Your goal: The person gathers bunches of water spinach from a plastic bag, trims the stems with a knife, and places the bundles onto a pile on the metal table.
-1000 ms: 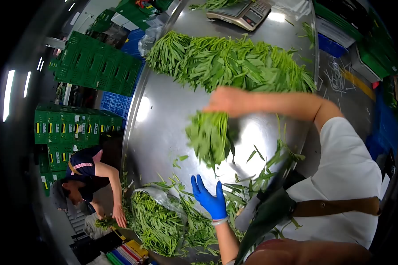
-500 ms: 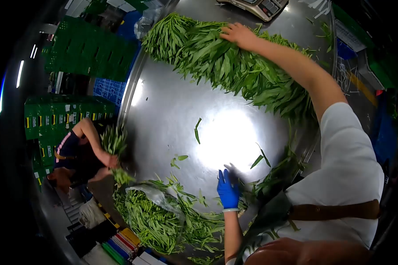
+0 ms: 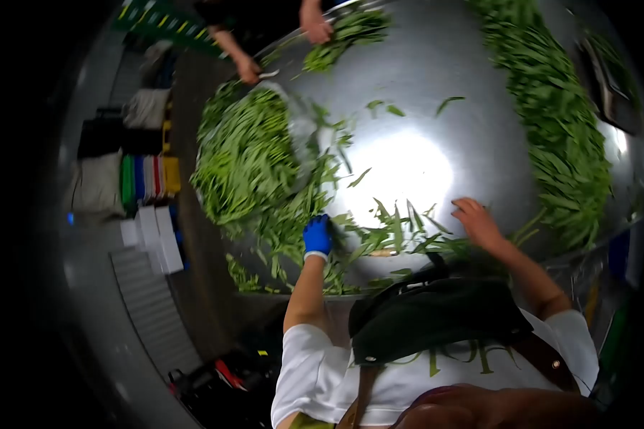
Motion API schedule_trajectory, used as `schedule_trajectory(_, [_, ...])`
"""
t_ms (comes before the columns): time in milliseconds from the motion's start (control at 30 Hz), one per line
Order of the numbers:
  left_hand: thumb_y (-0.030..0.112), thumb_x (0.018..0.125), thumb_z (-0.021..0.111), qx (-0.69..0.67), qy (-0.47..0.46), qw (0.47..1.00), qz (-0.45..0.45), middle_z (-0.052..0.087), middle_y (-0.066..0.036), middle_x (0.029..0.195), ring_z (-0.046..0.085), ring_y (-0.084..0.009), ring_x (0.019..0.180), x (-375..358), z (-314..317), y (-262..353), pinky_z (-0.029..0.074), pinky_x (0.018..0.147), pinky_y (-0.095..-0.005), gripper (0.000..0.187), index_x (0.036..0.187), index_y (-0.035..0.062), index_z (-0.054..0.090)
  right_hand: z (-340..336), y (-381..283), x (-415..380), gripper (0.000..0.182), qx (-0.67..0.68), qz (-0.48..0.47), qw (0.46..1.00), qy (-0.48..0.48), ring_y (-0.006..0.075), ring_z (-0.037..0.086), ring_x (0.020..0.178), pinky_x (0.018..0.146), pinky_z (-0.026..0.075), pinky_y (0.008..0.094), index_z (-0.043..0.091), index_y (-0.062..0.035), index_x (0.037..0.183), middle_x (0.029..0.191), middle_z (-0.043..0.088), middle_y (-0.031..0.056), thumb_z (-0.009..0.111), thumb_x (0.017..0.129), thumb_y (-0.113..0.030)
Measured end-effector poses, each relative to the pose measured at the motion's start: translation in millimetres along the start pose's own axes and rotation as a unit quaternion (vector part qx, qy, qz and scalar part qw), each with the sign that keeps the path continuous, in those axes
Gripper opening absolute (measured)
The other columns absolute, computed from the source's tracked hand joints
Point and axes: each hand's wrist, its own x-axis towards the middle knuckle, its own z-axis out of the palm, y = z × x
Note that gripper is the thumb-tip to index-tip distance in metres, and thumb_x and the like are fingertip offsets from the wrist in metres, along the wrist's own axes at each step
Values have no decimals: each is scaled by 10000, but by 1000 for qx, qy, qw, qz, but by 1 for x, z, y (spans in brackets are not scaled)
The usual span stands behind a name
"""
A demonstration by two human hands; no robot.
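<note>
My left hand [image 3: 317, 236], in a blue glove, reaches into the loose leafy greens at the near edge of a big heap of long-leaved greens [image 3: 247, 154], which look like water spinach. Its fingers are bunched and partly lost among the leaves, so a hold on them cannot be made out. Bare and empty, my right hand [image 3: 477, 223] is over the metal table [image 3: 472, 150] with fingers stretched apart, close to scattered leaves. Between my hands, a tan handle-like object [image 3: 383, 252] lies among the scraps. Clear plastic [image 3: 304, 136] lines the heap's right side.
A long row of laid-out greens [image 3: 551, 121] runs along the right side. Across the table, a co-worker's hand [image 3: 317, 28] rests on a bunch of greens [image 3: 347, 39]; their other hand [image 3: 248, 70] holds a blade-like tool. A scale [image 3: 608, 89] stands far right.
My view has swung left toward the heap. My right hand has come off the row of greens to the near table. My gloved hand has gone from bare metal to the loose greens.
</note>
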Motion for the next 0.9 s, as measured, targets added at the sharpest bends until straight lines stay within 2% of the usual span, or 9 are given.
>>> schedule_trajectory(300, [59,681,623,-43,93,994,42,560,-162,1203,505,-377,1123,-50,24,-149,423,932,-454,429,1107,105,611,56,-134,53,359,46,5,999,-12,336,488,1153,973,425,401,598,-9,1077,1241,528,150,542,726,43])
schedule_trajectory(433, [66,742,558,-139,55,989,15,619,-151,1123,574,-363,1015,-61,11,-251,473,869,-449,294,997,116,695,76,-180,90,358,26,35,999,-21,330,512,1132,938,449,398,602,-21,1073,1216,547,137,548,726,43])
schedule_trajectory(467, [70,772,543,-168,-70,979,-88,646,-148,1084,607,-367,946,-49,-2,-274,492,833,-436,278,987,123,712,85,-192,99,355,23,35,999,-23,331,519,1122,931,454,399,602,-22,1071,1204,554,135,550,726,42])
schedule_trajectory(533, [76,804,576,-234,118,937,-230,659,-158,1055,633,-359,898,-40,-79,-278,495,816,-442,230,998,82,698,110,-207,119,342,0,19,1000,-11,331,553,1068,887,481,394,606,-27,1064,1155,582,132,568,729,26])
schedule_trajectory(600, [103,808,661,-331,322,874,-150,631,-164,1146,612,-328,998,-15,-137,-294,465,874,-424,324,1124,34,642,125,-242,149,333,7,-12,999,-29,328,565,1047,867,490,391,607,-29,1060,1144,588,127,580,730,11])
schedule_trajectory(667, [158,773,755,-276,428,860,-41,550,-189,1272,538,-331,1130,24,-190,-295,414,956,-419,597,1288,-16,507,141,-278,184,308,9,-69,997,-39,318,578,1019,833,506,381,608,-23,1042,1140,591,122,595,734,-12])
schedule_trajectory(700, [238,719,810,-264,391,882,-5,443,-221,1378,441,-368,1236,48,-196,-307,363,1015,-420,850,1390,-32,364,148,-295,204,308,10,-91,993,-73,305,574,1029,843,505,372,603,-20,1041,1144,590,118,599,734,-16])
schedule_trajectory(767, [385,635,852,-227,361,904,7,408,-260,1391,410,-407,1257,94,-188,-326,318,1046,-469,1065,1430,-25,275,159,-328,246,326,3,-134,989,-66,296,565,1031,857,497,370,599,-26,1057,1142,589,108,611,731,-26])
schedule_trajectory(900, [457,583,848,-233,225,945,45,439,-251,1360,419,-392,1254,118,-186,-337,257,1061,-522,1166,1453,-6,226,170,-383,336,325,12,-170,985,9,288,551,1019,872,474,387,593,-35,1074,1122,590,91,598,749,-16])
